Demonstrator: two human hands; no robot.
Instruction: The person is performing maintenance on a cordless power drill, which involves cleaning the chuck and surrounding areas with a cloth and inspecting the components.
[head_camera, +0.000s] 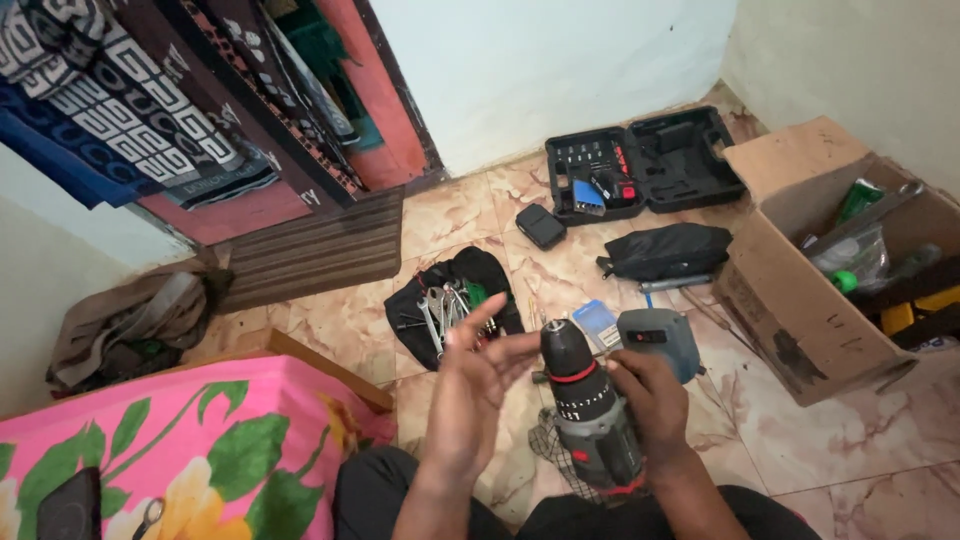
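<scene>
Head view: right hand (655, 405) apparently grips drill (592, 410), left fingers (478, 325) spread beside it.

Wrenches (443, 305) lie left of the drill (592, 415).

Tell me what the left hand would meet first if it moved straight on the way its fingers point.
The left hand is open, fingers aimed up and away. In the picture, that line leads to the wrenches on the black cloth. They lie on the floor, lower than the hand, so it might pass above them.
</scene>
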